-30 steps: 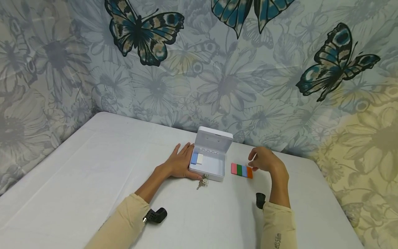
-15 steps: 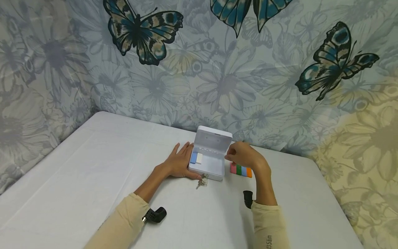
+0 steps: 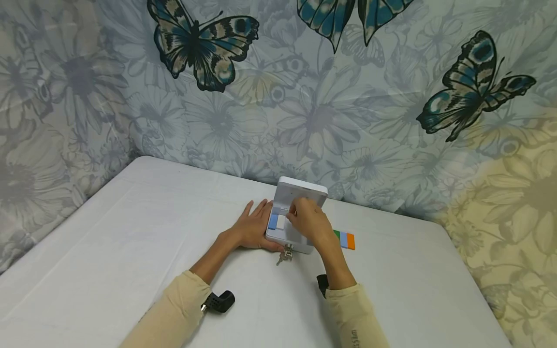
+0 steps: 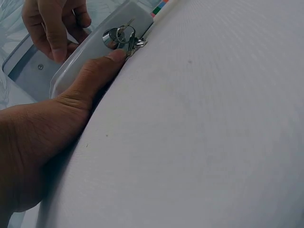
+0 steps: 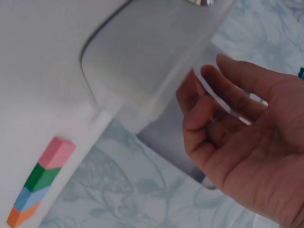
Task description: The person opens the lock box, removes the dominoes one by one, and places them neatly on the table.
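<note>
A small white cash box [image 3: 285, 184] stands with its lid raised, keys [image 3: 285, 254] hanging from its front lock. My left hand [image 3: 253, 229] rests against its left side, fingers straight, thumb along the front near the lock. Over the box's inside is my right hand [image 3: 310, 220], its fingers loosely curled; in the right wrist view nothing shows plainly between them. A blue block [image 3: 272, 222] and a white block [image 3: 281, 222] lie at the left inside the box, close to the right fingertips. The rest of the interior is hidden by that hand.
Right of the box, a row of coloured blocks lies side by side: pink [image 5: 56, 153], green [image 5: 42, 176], light blue [image 5: 31, 198] and orange [image 3: 350, 241]. The right forearm partly covers the row in the head view. A patterned cloth wall borders the white table [image 3: 130, 232].
My right hand has moved left, from beside the orange block, across the row and over the box's inside. My left hand stays against the box.
</note>
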`<state>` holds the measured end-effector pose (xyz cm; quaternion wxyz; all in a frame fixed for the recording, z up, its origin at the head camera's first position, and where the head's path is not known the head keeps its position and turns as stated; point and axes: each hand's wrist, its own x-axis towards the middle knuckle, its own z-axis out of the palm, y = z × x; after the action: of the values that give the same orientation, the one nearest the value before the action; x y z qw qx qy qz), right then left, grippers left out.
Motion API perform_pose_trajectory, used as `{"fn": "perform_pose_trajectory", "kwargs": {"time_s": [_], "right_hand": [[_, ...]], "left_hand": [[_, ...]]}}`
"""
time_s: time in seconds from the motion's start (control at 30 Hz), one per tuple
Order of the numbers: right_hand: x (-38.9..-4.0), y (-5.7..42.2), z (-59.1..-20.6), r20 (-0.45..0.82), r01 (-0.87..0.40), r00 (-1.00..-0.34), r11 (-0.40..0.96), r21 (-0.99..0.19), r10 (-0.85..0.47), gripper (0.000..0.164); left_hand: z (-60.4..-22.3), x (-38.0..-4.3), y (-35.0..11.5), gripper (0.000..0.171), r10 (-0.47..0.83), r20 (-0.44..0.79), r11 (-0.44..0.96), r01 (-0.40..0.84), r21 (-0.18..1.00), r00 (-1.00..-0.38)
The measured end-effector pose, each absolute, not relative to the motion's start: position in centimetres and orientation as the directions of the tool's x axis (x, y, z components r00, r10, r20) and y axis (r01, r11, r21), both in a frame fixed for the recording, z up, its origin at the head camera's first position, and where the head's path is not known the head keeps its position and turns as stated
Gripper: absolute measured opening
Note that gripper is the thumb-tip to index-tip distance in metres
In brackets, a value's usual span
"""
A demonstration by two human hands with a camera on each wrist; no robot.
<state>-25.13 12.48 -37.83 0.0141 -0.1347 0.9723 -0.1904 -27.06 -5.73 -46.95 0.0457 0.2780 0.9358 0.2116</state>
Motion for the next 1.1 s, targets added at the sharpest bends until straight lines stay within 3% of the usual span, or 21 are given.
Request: {"fn": "perform_pose_trajectory", "kwargs": {"time_s": [0.13, 0.4, 0.63, 0.97, 1.1], "right_hand": [[-24.9, 11.6, -38.7, 0.025, -0.264, -0.962, 0.9, -0.346, -0.273, 0.008], [-25.0, 10.9, -39.6, -0.071, -0.313, -0.937, 0.909, -0.275, -0.343, 0.029], [-24.8, 11.2, -39.4, -0.13, -0.308, -0.928, 0.915, -0.263, -0.35, 0.023], [-24.9, 11.3, -39.9, -0.087, -0.275, -0.95, 0.934, -0.229, -0.301, 0.016], [-24.8, 11.2, -39.9, -0.101, -0.24, -0.958, 0.945, -0.222, -0.267, 0.023]], "left_hand": [[-47.1, -27.1, -5.8, 0.129, 0.539, 0.038, 0.753, 0.502, 0.426, -0.841], [-47.6, -27.4, -5.9, 0.13, 0.54, 0.042, 0.747, 0.501, 0.438, -0.841], [-47.0, -27.1, -5.7, 0.131, 0.536, 0.024, 0.766, 0.498, 0.408, -0.844], [-47.0, -27.0, -5.7, 0.131, 0.534, 0.033, 0.766, 0.5, 0.404, -0.845], [-47.0, -27.1, -5.7, 0.13, 0.534, 0.032, 0.766, 0.5, 0.405, -0.845]]}}
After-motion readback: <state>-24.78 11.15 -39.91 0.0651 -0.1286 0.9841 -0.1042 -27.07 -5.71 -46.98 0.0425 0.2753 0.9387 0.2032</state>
